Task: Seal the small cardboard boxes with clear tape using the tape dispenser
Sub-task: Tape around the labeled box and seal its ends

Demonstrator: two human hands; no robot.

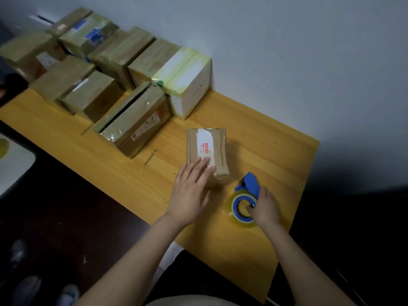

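**Head view: flat hand on the box, dispenser gripped beside it**

Left hand (191, 191) lies relaxed, its straight fingers (203, 165) resting flat on the near end of the small cardboard box (206, 151). The box's long axis runs away from those fingertips toward the wall, and a white label with red print lies lengthwise along its top. Right hand (266, 208) curls around the tape dispenser (245, 199), one digit hooked into the roll's blue core. The dispenser's blue head points away from the hand toward the box's near right corner, just short of it. Bare table (110, 164) lies beyond the fingertips past the box and to its right. Left of the fingers, open wood reaches the stacked boxes (106, 69). The table's right edge lies close behind the right knuckles.
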